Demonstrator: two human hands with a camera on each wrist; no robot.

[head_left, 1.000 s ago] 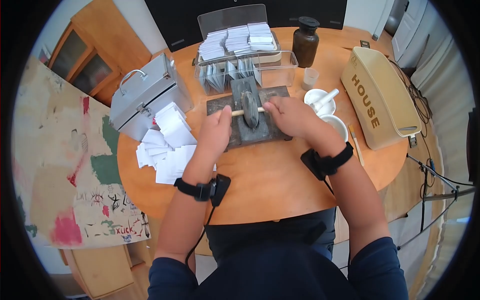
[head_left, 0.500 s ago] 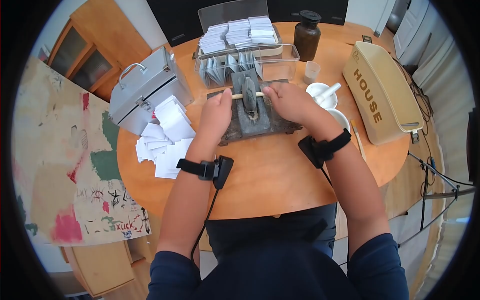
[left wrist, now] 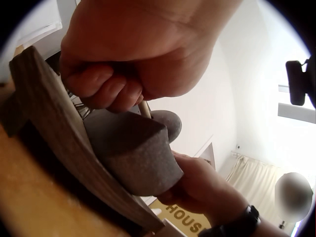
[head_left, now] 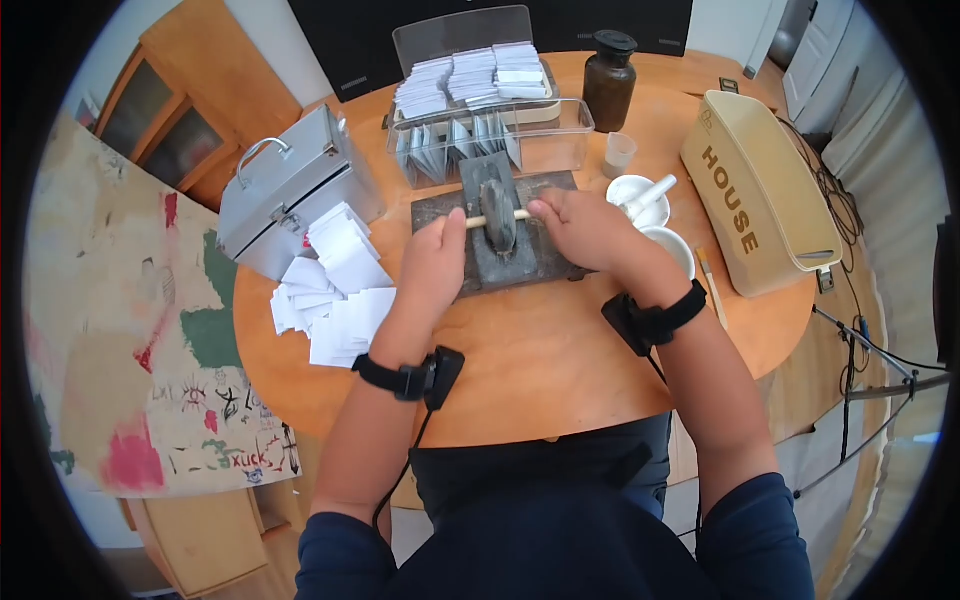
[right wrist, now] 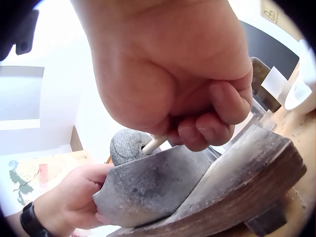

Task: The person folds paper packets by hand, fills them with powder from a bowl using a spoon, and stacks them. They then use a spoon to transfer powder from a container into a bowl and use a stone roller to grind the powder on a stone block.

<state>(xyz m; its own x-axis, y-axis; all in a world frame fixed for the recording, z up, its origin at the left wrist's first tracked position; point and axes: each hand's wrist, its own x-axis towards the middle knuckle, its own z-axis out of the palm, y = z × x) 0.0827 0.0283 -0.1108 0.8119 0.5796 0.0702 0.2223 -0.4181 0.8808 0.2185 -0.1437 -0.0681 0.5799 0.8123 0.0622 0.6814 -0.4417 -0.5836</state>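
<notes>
Well, handle (head_left: 476,222): my left hand (head_left: 432,262) gripped it at nine o'clock, my right hand (head_left: 590,232) at three.
Wheel (head_left: 497,220): needed even pressure, I judged, to roll upright.

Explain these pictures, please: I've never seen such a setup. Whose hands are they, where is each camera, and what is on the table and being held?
There is no robot, only a person's bare hands. The head view looks down from the person's head; the two wrist views come from cameras strapped to the wrists.

The left hand and right hand grip a pale rod, one on each side of the dark wheel it passes through. The wheel stands upright over a grey trough.

Around them on the table are a silver case, folded papers, a brown jar and a tan "HOUSE" bin.
</notes>
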